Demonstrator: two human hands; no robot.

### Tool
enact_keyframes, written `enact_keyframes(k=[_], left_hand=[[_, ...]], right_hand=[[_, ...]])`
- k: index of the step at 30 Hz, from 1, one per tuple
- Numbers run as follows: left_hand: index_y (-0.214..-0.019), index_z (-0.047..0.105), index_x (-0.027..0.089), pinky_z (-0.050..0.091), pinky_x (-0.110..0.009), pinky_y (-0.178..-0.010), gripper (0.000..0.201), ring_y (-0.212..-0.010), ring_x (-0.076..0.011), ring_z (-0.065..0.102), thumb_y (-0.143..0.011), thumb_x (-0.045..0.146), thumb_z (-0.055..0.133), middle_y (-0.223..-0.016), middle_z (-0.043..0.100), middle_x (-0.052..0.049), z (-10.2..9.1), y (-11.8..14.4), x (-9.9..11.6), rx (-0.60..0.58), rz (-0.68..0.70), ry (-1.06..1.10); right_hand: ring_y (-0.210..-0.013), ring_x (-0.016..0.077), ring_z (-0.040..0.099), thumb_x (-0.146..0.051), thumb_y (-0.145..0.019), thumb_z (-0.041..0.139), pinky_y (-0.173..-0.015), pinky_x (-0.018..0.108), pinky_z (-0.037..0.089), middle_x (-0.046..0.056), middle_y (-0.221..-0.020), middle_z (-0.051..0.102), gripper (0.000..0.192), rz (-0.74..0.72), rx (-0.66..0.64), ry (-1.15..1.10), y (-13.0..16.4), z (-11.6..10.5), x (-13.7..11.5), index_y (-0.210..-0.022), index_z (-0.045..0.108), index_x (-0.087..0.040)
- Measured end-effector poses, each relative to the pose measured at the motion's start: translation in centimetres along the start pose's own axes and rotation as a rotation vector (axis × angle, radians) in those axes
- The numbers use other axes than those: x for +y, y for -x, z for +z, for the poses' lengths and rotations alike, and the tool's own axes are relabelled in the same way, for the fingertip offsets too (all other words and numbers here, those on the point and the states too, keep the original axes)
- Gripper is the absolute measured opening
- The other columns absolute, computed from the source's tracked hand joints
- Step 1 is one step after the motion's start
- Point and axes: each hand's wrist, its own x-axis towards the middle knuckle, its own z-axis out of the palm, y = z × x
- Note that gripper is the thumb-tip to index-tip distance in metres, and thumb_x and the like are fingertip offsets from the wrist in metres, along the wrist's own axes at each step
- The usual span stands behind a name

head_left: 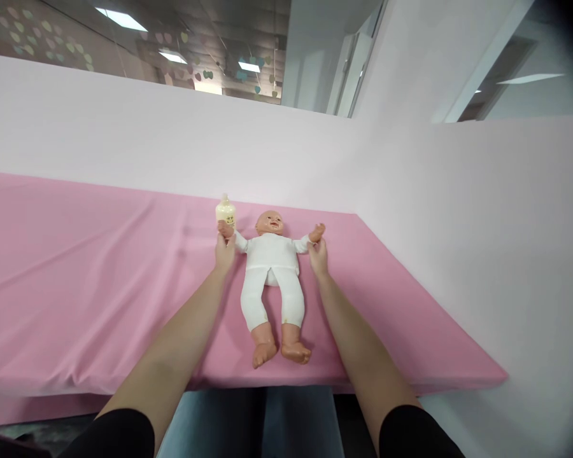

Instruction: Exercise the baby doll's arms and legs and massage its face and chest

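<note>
A baby doll (pixel 272 253) in a white body lies on its back on the pink cover, head toward the wall and feet toward me. Both its arms are spread out to the sides. My left hand (pixel 225 250) is closed around the doll's arm on the left, at the wrist. On the other side, my right hand (pixel 318 256) grips the doll's right-hand-side arm near its wrist. Behind the doll's left-side hand stands a bottle (pixel 226 211) of pale yellow liquid with a pump-like top, partly covered by that hand.
The pink-covered table (pixel 100 267) stretches far to the left, with wrinkles in its cloth. A white wall (pixel 172 140) runs along its back, and another wall (pixel 496 254) borders the right side. Windows (pixel 248 38) sit above. My legs (pixel 262 423) are at the front edge.
</note>
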Motion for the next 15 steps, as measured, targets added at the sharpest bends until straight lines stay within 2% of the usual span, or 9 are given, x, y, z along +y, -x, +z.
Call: enact_keyframes(k=[4, 5, 7, 9, 11, 15], left_hand=[[-0.117, 0.057, 0.020, 0.043, -0.043, -0.102, 0.037, -0.114, -0.0270, 0.058, -0.082, 0.030, 0.059, -0.118, 0.064, -0.009, 1.1, 1.8, 2.1, -0.360, 0.306, -0.184], [-0.117, 0.058, 0.020, 0.042, -0.043, -0.103, 0.037, -0.115, -0.0272, 0.057, -0.081, 0.030, 0.061, -0.118, 0.064, -0.009, 1.3, 2.0, 2.4, -0.422, 0.352, -0.215], [-0.118, 0.059, 0.020, 0.042, -0.043, -0.104, 0.039, -0.116, -0.0273, 0.056, -0.080, 0.030, 0.061, -0.120, 0.063, -0.009, 1.5, 2.3, 2.6, -0.462, 0.385, -0.236], [-0.121, 0.057, 0.021, 0.042, -0.043, -0.103, 0.040, -0.115, -0.0267, 0.057, -0.082, 0.031, 0.060, -0.121, 0.063, -0.009, 1.4, 2.1, 2.3, -0.423, 0.348, -0.204], [-0.123, 0.054, 0.020, 0.044, -0.043, -0.101, 0.042, -0.113, -0.0264, 0.059, -0.084, 0.034, 0.059, -0.121, 0.063, -0.010, 1.2, 1.6, 1.7, -0.318, 0.249, -0.145], [-0.120, 0.051, 0.018, 0.047, -0.043, -0.098, 0.039, -0.112, -0.0265, 0.061, -0.086, 0.036, 0.056, -0.118, 0.064, -0.013, 0.3, -0.1, -0.2, 0.009, -0.079, 0.047]], right_hand=[[-0.119, 0.0213, 0.056, -0.032, -0.077, 0.064, -0.108, 0.042, 0.040, 0.006, -0.125, 0.061, 0.044, -0.099, -0.279, 0.171, 1.3, 1.6, -1.3, -0.121, 0.059, -0.024], [-0.119, 0.0210, 0.055, -0.030, -0.077, 0.064, -0.110, 0.041, 0.039, 0.005, -0.125, 0.062, 0.042, -0.128, -0.324, 0.207, 1.5, 1.8, -1.4, -0.118, 0.061, -0.025], [-0.120, 0.0210, 0.055, -0.026, -0.076, 0.063, -0.110, 0.041, 0.038, 0.004, -0.124, 0.062, 0.040, -0.150, -0.346, 0.237, 1.6, 2.0, -1.4, -0.117, 0.063, -0.026], [-0.118, 0.0213, 0.056, -0.028, -0.077, 0.062, -0.108, 0.041, 0.040, 0.006, -0.125, 0.062, 0.042, -0.108, -0.282, 0.203, 1.4, 1.9, -1.2, -0.119, 0.061, -0.025], [-0.116, 0.0220, 0.058, -0.033, -0.077, 0.062, -0.105, 0.041, 0.043, 0.009, -0.126, 0.061, 0.047, -0.037, -0.181, 0.114, 0.9, 1.6, -0.7, -0.123, 0.057, -0.021], [-0.128, 0.0224, 0.050, -0.034, -0.077, 0.059, -0.103, 0.041, 0.044, 0.012, -0.145, 0.044, 0.064, -0.010, 0.028, -0.034, -0.4, 0.0, 0.8, -0.137, 0.041, -0.021]])
